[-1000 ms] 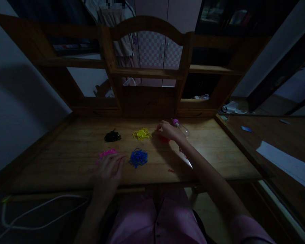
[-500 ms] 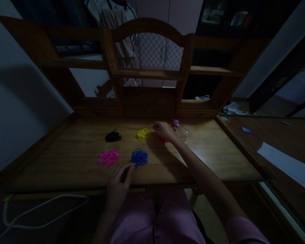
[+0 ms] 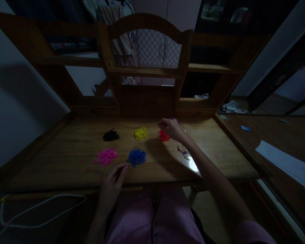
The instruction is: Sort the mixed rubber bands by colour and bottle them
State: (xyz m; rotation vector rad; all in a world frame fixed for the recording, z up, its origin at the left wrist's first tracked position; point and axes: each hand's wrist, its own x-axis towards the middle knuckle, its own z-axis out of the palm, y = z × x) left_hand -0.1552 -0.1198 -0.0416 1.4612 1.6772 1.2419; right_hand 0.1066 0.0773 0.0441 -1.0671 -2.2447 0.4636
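My left hand (image 3: 114,180) rests low over the front of the desk, thumb and forefinger pinched together beside a pile of blue rubber bands (image 3: 136,157). Whatever sits in that pinch is too small to make out. Over a pile of red rubber bands (image 3: 163,136) hovers my right hand (image 3: 172,129), its fingers drawn together; I cannot see what they hold, if anything. To the left lie piles of yellow bands (image 3: 140,133), black bands (image 3: 111,135) and pink bands (image 3: 106,157). A clear bottle with a pink cap (image 3: 175,119) is mostly hidden behind my right hand.
A small mixed heap of bands (image 3: 184,151) lies beside my right forearm, with a few loose ones around it. The wooden shelf unit (image 3: 147,72) rises at the back. A side table (image 3: 274,135) at right carries a white paper sheet (image 3: 284,162).
My right hand has moved right from beside the yellow pile to above the red pile, uncovering more red bands. My left hand has shifted slightly left, still pinched. The view has tilted a little.
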